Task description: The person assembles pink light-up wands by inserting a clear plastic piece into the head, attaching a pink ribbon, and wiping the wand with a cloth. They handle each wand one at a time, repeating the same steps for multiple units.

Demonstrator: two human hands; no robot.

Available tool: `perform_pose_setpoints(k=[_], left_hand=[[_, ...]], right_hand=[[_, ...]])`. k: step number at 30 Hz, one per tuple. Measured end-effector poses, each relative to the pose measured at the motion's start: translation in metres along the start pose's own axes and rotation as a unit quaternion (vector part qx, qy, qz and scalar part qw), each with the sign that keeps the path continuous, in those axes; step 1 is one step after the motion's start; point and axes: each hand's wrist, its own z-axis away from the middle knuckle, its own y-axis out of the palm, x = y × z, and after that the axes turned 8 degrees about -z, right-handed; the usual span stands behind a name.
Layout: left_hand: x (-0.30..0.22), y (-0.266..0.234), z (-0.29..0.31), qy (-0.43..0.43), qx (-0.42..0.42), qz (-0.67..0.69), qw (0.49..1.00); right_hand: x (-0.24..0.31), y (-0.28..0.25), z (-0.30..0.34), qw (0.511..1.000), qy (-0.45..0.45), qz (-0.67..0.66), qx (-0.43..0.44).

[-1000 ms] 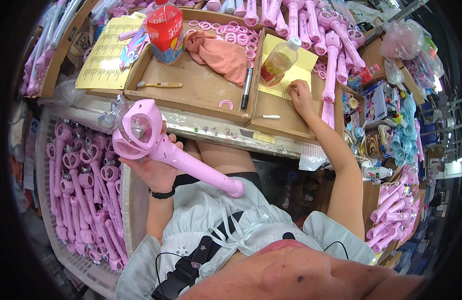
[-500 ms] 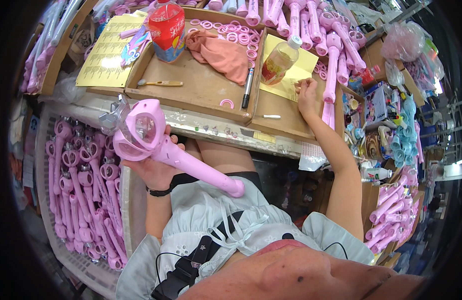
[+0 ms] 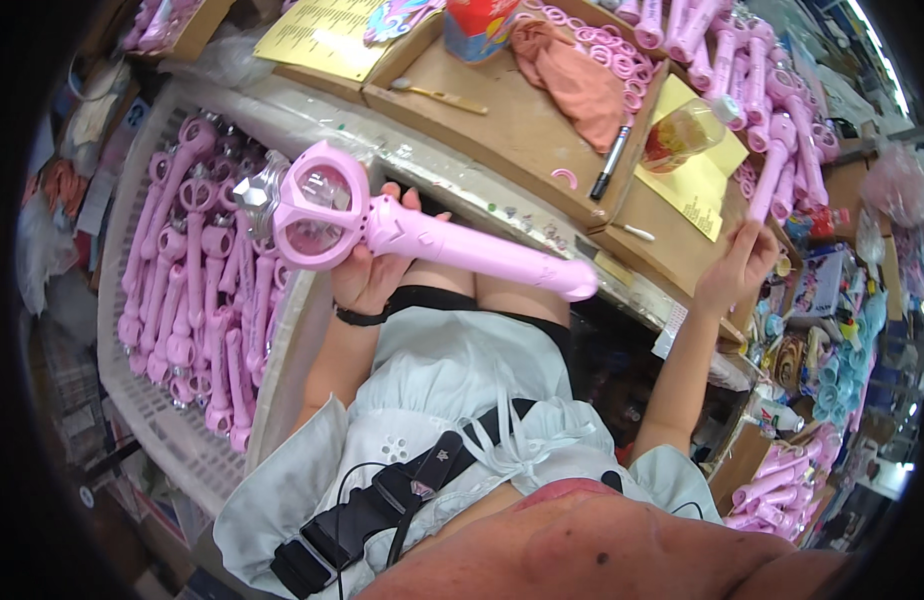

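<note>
My left hand (image 3: 372, 270) is closed around the neck of a pink toy wand (image 3: 482, 257). The wand has a round openwork head with a clear ball inside and a clear, faceted star-like tip. Its head points left and its handle slants down to the right above my lap. Over the right part of the cardboard tray, my right hand (image 3: 737, 268) has its fingertips pinched together at the lower end of a flat pink strip (image 3: 760, 207). Above that strip lies another pink wand, part of a pile. The fingers hide how the strip is gripped.
Left, a white plastic basket (image 3: 112, 330) is packed with pink wands. The tray (image 3: 482, 135) holds a brush, cloth (image 3: 572, 80), black marker (image 3: 610, 163), pink rings and a red-labelled bottle. A drink bottle (image 3: 687, 135) stands on yellow paper. More wands lie in a box at lower right.
My right hand has moved from the yellow paper to the pink strip. The held wand sits farther right and more level in view, and the whole view has turned and shifted.
</note>
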Motion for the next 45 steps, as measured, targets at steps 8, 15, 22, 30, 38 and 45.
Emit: perform_pose_setpoints(k=[8, 15, 22, 30, 38, 45], left_hand=[[0.007, 0.02, 0.005, -0.005, 0.006, -0.019, 1.0], [0.008, 0.028, 0.012, 0.008, 0.047, 0.055, 0.997], [0.006, 0.028, 0.013, 0.01, 0.091, 0.049, 0.995], [0.006, 0.029, 0.015, 0.022, 0.051, 0.026, 0.998], [0.005, 0.027, 0.012, 0.014, 0.062, 0.042, 0.997], [0.005, 0.027, 0.011, 0.01, 0.075, 0.045, 0.996]], right_hand=[[0.087, 0.078, 0.098, 0.932, 0.308, -0.171, 0.078], [0.103, 0.099, 0.102, 0.929, 0.32, -0.119, 0.144], [0.107, 0.104, 0.104, 0.926, 0.329, -0.086, 0.166], [0.104, 0.103, 0.104, 0.921, 0.339, -0.072, 0.178], [0.099, 0.106, 0.107, 0.935, 0.303, -0.073, 0.168], [0.097, 0.105, 0.108, 0.936, 0.302, -0.064, 0.172]])
